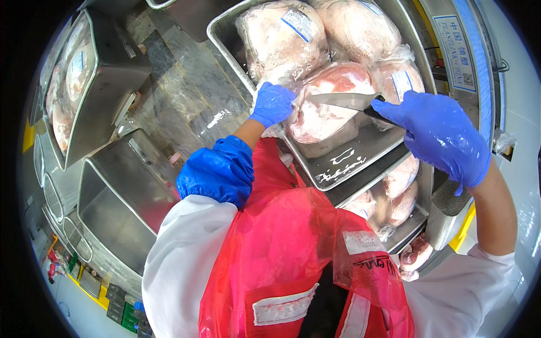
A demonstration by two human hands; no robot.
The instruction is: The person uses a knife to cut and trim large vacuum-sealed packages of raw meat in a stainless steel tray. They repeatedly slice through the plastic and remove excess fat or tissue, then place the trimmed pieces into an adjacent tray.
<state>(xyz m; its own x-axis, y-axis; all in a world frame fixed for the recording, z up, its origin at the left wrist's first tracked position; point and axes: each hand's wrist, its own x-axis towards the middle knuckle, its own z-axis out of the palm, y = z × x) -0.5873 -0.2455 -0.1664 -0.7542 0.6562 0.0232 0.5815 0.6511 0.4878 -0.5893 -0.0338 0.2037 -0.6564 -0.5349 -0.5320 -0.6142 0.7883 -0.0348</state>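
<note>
My gloved right hand [442, 135] is closed on the black handle of a knife [338, 100], whose blade lies across a pink-and-white piece of meat [321, 121] at the front of a steel tray [332, 174]. Beside that meat's left side, my gloved left hand [272, 104] pinches clear plastic wrap [265, 129]. Behind are bagged, labelled meat pieces: one at back left [270, 42], one at back right [355, 28], one at right [394, 76], the last partly hidden by the knife and right hand.
A second tray [422, 208] with meat sits nearer my body. At left stand a tilted steel container with bagged meat [107, 107] and a steel bin [112, 214] on a wet tiled floor [186, 79]. A pale panel [453, 50] runs along the right.
</note>
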